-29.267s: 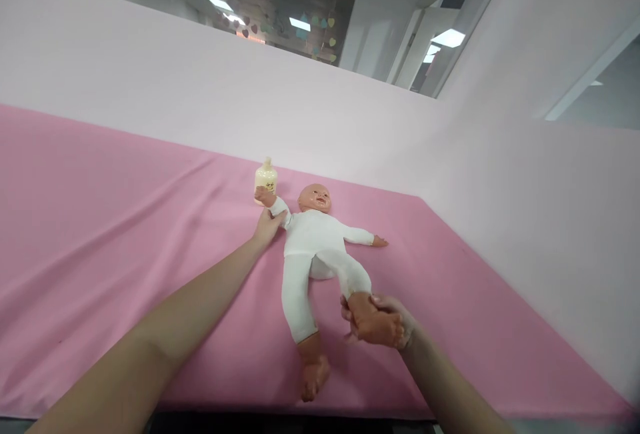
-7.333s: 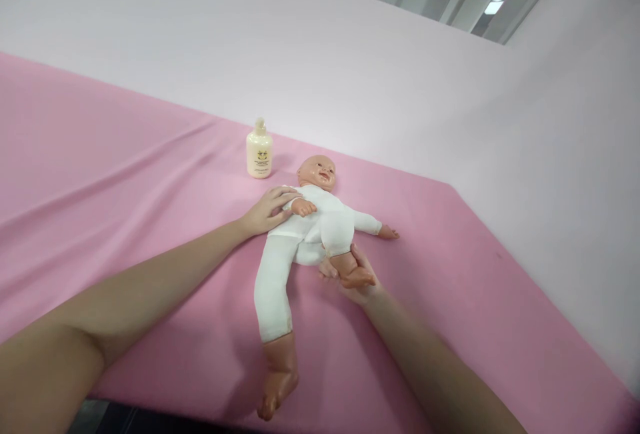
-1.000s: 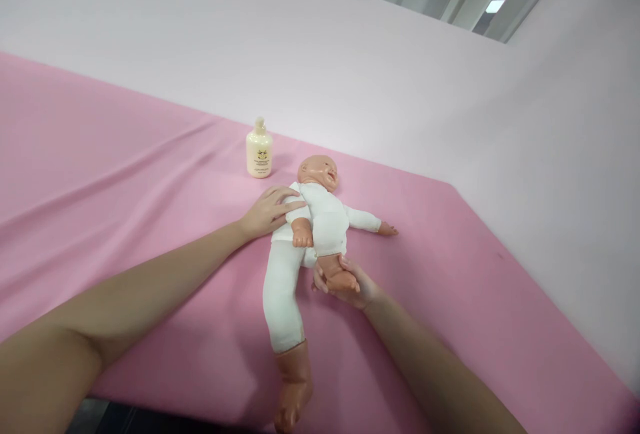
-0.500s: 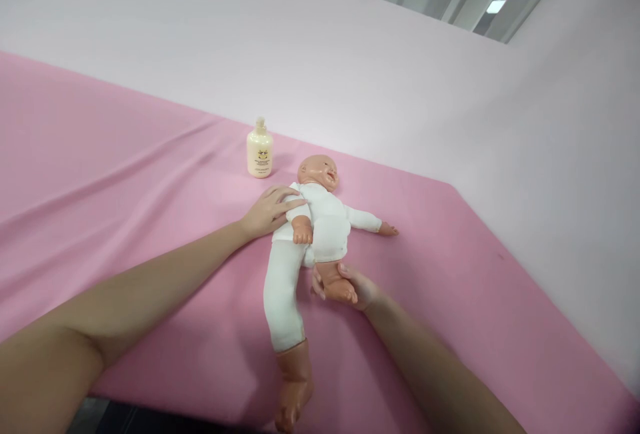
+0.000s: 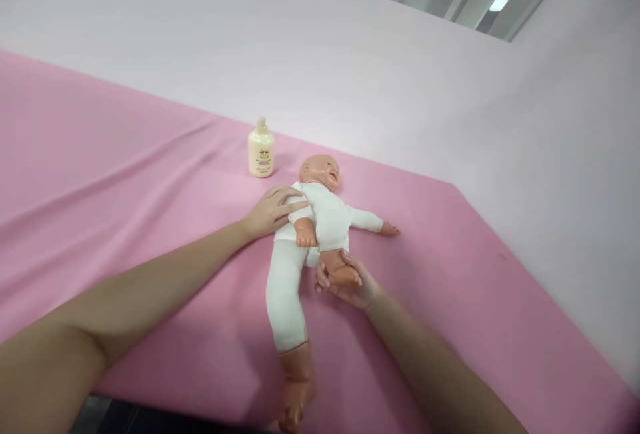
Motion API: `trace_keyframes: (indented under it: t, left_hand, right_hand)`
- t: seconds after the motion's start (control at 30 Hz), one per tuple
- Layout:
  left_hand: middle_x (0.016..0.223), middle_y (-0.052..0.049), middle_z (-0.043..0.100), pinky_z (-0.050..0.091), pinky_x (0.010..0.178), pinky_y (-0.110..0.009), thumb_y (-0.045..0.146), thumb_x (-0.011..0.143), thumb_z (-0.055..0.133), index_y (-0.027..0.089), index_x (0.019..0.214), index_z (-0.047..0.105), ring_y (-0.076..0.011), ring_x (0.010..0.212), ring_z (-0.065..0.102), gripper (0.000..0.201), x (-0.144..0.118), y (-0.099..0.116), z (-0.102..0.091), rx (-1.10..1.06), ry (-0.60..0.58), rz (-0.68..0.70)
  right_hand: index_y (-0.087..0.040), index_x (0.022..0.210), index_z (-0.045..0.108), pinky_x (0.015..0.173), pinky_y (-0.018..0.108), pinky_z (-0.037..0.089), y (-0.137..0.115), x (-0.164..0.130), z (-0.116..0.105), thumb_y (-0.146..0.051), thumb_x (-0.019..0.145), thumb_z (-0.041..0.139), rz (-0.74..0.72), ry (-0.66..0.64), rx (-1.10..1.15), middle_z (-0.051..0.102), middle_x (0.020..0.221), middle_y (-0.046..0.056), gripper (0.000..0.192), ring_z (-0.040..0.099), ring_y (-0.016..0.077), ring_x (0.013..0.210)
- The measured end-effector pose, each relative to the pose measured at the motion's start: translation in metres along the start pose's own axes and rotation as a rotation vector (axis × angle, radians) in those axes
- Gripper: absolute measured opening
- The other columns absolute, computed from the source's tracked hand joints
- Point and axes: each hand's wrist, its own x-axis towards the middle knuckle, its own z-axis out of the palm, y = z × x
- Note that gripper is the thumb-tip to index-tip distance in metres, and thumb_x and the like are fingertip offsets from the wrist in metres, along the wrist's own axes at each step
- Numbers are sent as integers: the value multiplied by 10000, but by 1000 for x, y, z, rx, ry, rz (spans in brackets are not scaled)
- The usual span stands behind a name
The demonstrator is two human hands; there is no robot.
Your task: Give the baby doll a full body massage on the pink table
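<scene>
Lying on its back along the pink cloth [image 5: 125, 174] of the counter, the baby doll [image 5: 320, 221] has its long axis running from the head at the far end, near the wall, to the straight leg whose foot reaches the near edge. The left hand [image 5: 273, 211] rests flat against the doll's shoulder and upper arm on the left side, fingers [image 5: 295, 206] spread and lying on the white suit rather than closed round anything. The right hand [image 5: 350, 282] sits below the torso, fingers curled round the foot [image 5: 343, 274] of the bent leg, which is folded up toward the belly; this hand is the nearer one to the legs. A cream lotion bottle [image 5: 261, 151] stands upright just beyond the left hand, apart from the doll's head.
</scene>
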Motion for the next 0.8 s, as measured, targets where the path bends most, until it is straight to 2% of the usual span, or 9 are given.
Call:
trace_keyframes:
  t: [0.17, 0.3, 0.43, 0.6, 0.8]
  left_hand:
    - [1274, -109, 626, 446, 1026, -463, 242, 995, 517, 296, 1300, 653, -246, 1193, 556, 338, 0, 0, 2, -1, 11, 5]
    - [1276, -108, 625, 449, 1029, -470, 236, 996, 497, 295, 1313, 647, -248, 1192, 554, 355, 1, 1, 1, -33, 13, -19]
    - [1304, -109, 609, 437, 1053, -473, 236, 996, 475, 284, 1347, 626, -255, 1219, 538, 386, 1, 2, 1, -63, 2, -127]
    - [1326, -120, 596, 431, 1072, -464, 266, 994, 487, 242, 1387, 597, -261, 1235, 532, 408, -1, 1, 4, -83, 35, -263]
    - [1308, -108, 616, 438, 1062, -445, 253, 1009, 454, 246, 1368, 607, -244, 1219, 549, 390, -2, -1, 6, -80, 53, -276]
  right_hand:
    - [-179, 851, 614, 748, 345, 488, 1, 1, -1, -613, 900, 594, -3, 8, 13, 594, 707, 7, 437, 522, 153, 660]
    - [-168, 892, 627, 756, 341, 479, -1, 0, 1, -639, 880, 614, 2, -36, -25, 592, 740, 10, 471, 530, 150, 672]
    - [-129, 955, 660, 780, 342, 453, -1, -1, 1, -704, 817, 652, 24, -109, -88, 623, 764, 33, 592, 558, 162, 693]
    - [-121, 1062, 652, 801, 347, 434, 2, -4, -3, -701, 791, 663, 51, -160, -83, 653, 752, 40, 640, 568, 171, 691]
    - [-162, 1085, 666, 792, 373, 422, 3, -6, -5, -685, 831, 601, -43, -100, -37, 609, 638, -10, 585, 484, 154, 590]
